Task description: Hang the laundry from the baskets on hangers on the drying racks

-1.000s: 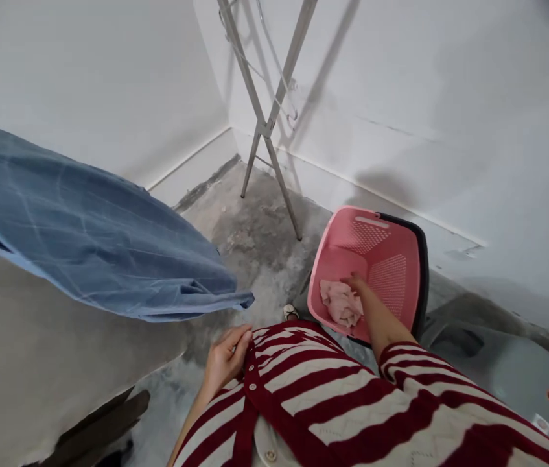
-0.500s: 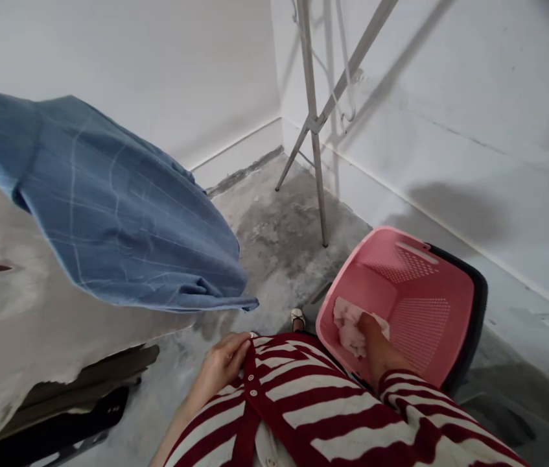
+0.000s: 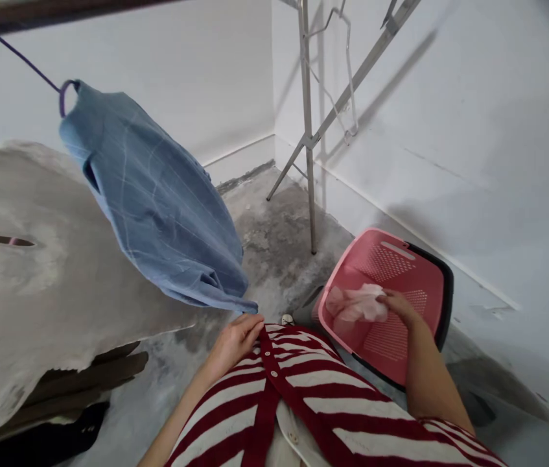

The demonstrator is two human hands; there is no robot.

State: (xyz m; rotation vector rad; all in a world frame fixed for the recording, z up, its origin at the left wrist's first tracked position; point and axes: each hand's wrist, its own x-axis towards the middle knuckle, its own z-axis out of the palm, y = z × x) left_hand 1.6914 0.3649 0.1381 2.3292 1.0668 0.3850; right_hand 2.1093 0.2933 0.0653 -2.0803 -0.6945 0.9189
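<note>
My right hand (image 3: 398, 305) grips one end of a crumpled pale pink cloth (image 3: 359, 303) inside the pink laundry basket (image 3: 347, 259). The cloth's other end droops toward the basket's near left side. At the front of my red-and-white striped cardigan (image 3: 313, 383), my left hand (image 3: 239, 340) has its fingers curled together; what they hold, if anything, is hidden. Just above those fingers is the lower tip of a blue checked garment (image 3: 162, 207), which hangs tilted from a purple hanger (image 3: 63, 97).
A metal folding drying rack (image 3: 309, 143) with a wire hanger (image 3: 349, 84) stands in the wall corner. Behind the basket is a dark rim of another container (image 3: 446, 292). On the left lie a large grey sheet (image 3: 84, 272) and dark pieces (image 3: 60, 421) on the concrete floor (image 3: 274, 240).
My right hand has pulled the pale cloth up and right from the basket's bottom, stretching it out. My view has shifted, showing more of the purple hanger. My left hand stays at the cardigan.
</note>
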